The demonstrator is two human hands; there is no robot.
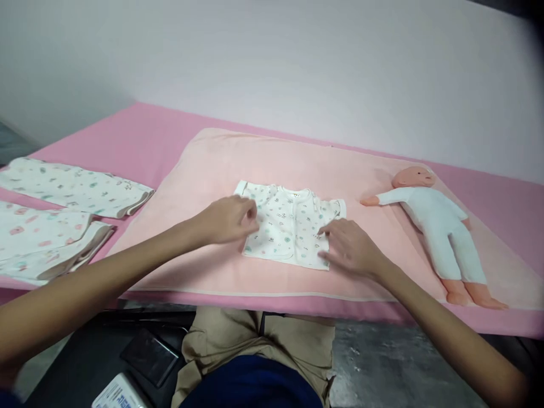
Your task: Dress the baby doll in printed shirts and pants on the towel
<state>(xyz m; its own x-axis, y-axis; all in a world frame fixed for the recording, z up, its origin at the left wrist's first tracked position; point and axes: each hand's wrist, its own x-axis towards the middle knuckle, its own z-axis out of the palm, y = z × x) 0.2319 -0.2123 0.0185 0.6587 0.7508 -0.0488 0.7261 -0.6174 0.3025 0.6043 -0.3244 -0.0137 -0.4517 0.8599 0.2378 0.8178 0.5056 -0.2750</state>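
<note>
A small white baby shirt (276, 226) with a scattered print lies flat, its front closed and short sleeves out to the sides. At its left edge is my left hand (229, 218), fingers bent, with a gap between thumb and index finger. My right hand (351, 245) hovers by the shirt's lower right side, its curved fingers apart from the thumb. Neither hand visibly holds anything. To the right, a baby doll (437, 221) in a white bodysuit lies on its back, one arm stretched toward the shirt.
A peach blanket (204, 170) lies under shirt and doll, over a pink-covered table (127, 130). Folded printed cloths (72, 187) are stacked at the left. Below the table edge, a phone (151, 357) and a white box (119, 394) rest on a black surface. A wall stands behind.
</note>
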